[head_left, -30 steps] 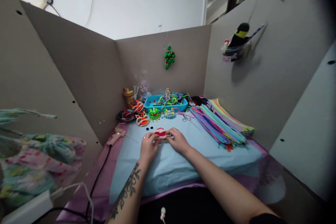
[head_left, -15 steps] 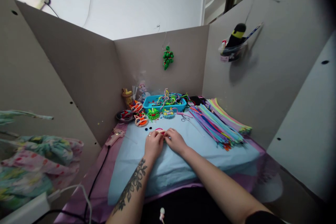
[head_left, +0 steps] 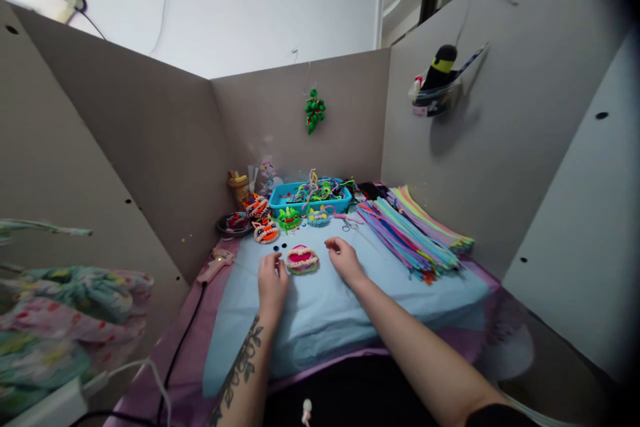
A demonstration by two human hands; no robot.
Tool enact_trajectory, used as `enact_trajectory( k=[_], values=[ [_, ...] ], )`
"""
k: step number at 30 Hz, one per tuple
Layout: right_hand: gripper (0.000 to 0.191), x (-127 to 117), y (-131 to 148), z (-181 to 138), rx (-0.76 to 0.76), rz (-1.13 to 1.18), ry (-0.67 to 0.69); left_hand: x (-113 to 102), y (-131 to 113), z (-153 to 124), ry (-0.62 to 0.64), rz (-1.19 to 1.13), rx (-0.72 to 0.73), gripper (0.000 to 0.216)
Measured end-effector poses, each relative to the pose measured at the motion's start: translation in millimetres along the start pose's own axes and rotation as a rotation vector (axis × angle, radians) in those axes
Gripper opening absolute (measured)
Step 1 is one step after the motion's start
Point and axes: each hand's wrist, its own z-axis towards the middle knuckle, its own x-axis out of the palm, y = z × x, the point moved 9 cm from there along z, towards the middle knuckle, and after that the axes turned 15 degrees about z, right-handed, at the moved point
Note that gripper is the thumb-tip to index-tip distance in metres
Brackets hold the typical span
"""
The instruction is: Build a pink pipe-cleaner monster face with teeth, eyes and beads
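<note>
A small pink and green pipe-cleaner mouth with white teeth (head_left: 302, 259) lies on the light blue mat (head_left: 350, 293). My left hand (head_left: 273, 281) rests just left of it, fingers loosely curled, touching or almost touching its edge. On the other side, a short gap away, is my right hand (head_left: 344, 259), with its fingers bent and nothing visibly in them. Neither hand grips the figure.
Behind it stand several finished pipe-cleaner figures (head_left: 265, 230), a blue tray of scraps (head_left: 310, 197), small scissors (head_left: 350, 223) and a fan of coloured pipe cleaners (head_left: 415, 233). A glue gun (head_left: 216, 263) with its cord lies at left. Grey partition walls enclose the desk.
Both hands were pressed together on the pink figure; they have parted and let go, leaving it lying on the mat between them.
</note>
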Motion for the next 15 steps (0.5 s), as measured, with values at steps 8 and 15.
enact_trajectory(
  k=[8, 15],
  values=[
    [0.021, 13.7, 10.7, -7.8, -0.029, -0.060, 0.108, 18.0, 20.2, -4.5, 0.122, 0.054, -0.054, 0.022],
    [0.015, 25.3, 28.0, -13.7, -0.113, -0.115, 0.229, 19.0, 8.2, -7.1, 0.198, 0.019, 0.036, 0.018]
  ],
)
